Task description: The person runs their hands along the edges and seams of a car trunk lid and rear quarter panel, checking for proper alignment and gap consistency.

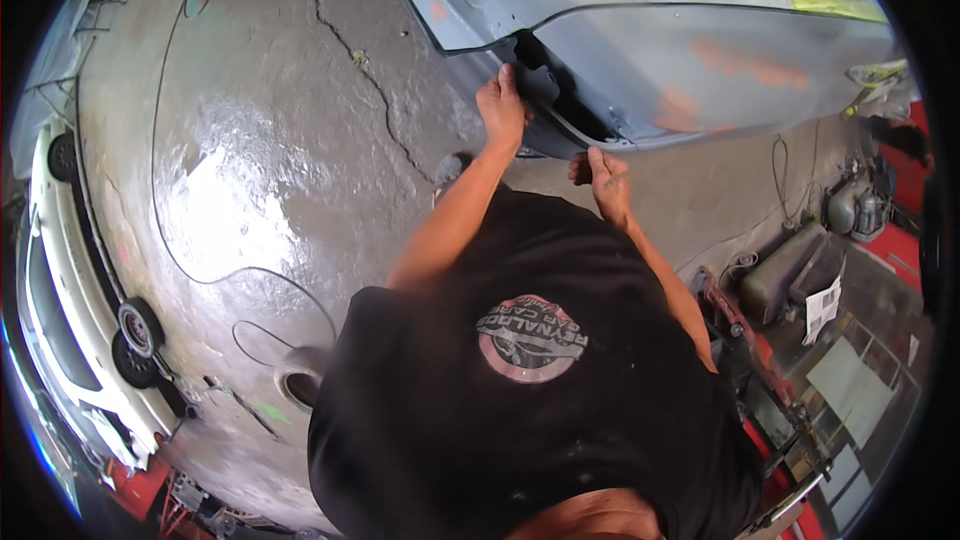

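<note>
A car body (620, 65) in grey primer with orange patches stands ahead of me. At its lower corner a dark gap (570, 90) opens beside a curved grey bumper panel (548, 128). My left hand (503, 112) is closed at the panel's left part, thumb up against it and fingers curled. Farther right, my right hand (606, 183) is closed too, its thumb tip at the panel's lower right end. The undersides of both hands' fingers are hidden.
A black hose (160, 170) snakes over the cracked concrete floor (270, 90) at left. A white car (65, 290) stands beyond it. To the right are a grey tank (783, 270), a red metal frame (750, 335) and flat panels (850, 390). A tyre (300, 380) lies at my left.
</note>
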### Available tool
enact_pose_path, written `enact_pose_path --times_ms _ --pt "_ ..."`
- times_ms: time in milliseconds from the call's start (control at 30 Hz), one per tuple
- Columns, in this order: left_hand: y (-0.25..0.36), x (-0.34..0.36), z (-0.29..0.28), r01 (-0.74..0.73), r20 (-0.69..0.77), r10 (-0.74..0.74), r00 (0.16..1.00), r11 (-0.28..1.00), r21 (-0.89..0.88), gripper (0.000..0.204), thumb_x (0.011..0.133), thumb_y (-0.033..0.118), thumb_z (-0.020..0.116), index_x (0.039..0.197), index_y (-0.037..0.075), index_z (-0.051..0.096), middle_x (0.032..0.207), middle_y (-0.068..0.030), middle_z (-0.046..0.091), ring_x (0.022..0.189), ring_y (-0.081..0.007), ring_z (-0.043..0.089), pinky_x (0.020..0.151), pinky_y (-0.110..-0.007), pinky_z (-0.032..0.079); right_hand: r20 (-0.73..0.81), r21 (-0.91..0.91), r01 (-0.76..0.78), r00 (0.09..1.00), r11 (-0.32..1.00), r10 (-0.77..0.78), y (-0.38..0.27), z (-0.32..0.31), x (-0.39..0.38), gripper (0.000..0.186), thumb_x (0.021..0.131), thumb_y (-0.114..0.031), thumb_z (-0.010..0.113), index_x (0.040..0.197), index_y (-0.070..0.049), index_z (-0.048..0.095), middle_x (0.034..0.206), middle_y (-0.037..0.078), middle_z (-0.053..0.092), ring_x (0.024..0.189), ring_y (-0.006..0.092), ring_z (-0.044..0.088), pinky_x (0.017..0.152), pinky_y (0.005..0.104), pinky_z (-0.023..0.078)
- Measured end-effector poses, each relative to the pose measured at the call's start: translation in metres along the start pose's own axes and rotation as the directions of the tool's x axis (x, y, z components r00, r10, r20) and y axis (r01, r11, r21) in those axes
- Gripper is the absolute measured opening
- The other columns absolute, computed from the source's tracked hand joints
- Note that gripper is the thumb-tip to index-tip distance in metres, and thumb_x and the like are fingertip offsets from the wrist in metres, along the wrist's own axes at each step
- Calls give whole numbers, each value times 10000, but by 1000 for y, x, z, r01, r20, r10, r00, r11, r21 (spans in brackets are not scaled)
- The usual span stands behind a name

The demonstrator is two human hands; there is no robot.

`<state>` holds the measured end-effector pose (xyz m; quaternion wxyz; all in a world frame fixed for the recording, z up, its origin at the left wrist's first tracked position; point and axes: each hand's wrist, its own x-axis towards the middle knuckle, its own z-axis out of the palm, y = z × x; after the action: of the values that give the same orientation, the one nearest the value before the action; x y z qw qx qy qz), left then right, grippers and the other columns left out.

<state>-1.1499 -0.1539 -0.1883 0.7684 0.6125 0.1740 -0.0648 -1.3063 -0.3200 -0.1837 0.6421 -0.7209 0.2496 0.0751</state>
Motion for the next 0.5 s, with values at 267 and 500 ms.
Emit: enact_pose_path --times_ms 267,500 --pt "7 0 -3 113 35 -112 993 993 -25 499 1083 383 535 822 -38 600 528 -67 512 387 -175 548 363 -308 444 74 -34 14 997 999 -11 -8 -10 7 486 1098 -390 490 952 28 689 808 89 706 674 178 682 630 318 546" --pt "-11 -48 0 282 175 -261 949 953 -111 471 1053 428 578 933 -27 560 670 -77 567 523 -209 638 438 -330 533 97 -667 249 964 702 -249 -40 -5 7 407 1052 -337 577 910 26 693 796 137 706 649 247 685 615 361 541"
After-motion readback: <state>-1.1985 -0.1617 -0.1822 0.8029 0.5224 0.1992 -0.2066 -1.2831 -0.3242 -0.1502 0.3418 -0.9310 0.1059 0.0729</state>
